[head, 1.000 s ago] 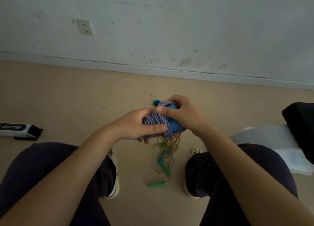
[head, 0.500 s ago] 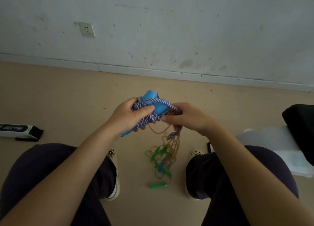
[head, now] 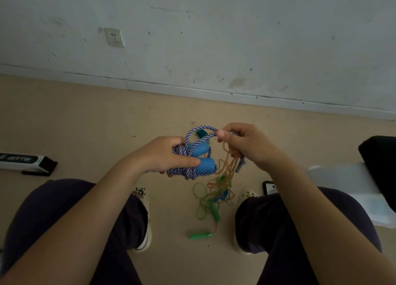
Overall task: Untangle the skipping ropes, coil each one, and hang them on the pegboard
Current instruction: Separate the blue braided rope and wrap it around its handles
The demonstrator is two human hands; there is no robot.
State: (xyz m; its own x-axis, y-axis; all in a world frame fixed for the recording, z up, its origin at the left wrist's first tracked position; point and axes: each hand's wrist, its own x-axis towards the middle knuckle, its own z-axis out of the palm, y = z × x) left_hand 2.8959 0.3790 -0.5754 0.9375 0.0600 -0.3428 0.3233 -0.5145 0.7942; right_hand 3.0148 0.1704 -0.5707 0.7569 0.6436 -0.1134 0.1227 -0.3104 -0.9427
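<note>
My left hand (head: 166, 156) grips a bundle of purple-and-white braided rope (head: 184, 171) with two blue foam handles (head: 205, 166) held above my knees. My right hand (head: 242, 144) pinches a loop of that braided rope and pulls it up and to the right. Thin orange and green cords (head: 225, 173) also hang from my right hand, tangled down to the floor. A green handle (head: 200, 235) lies on the floor between my shoes. Another green handle (head: 216, 213) dangles just above it. No pegboard is in view.
I sit facing a white wall with a socket (head: 114, 37). A white and black box (head: 23, 161) lies on the floor at the left. A phone (head: 269, 187) lies by my right shoe, with white sheets (head: 351, 186) and a black object (head: 379, 162) at the right.
The hands have drawn apart. My right hand has pulled a loop of braided rope out of the bundle, up and to the right, and the blue handles now point right.
</note>
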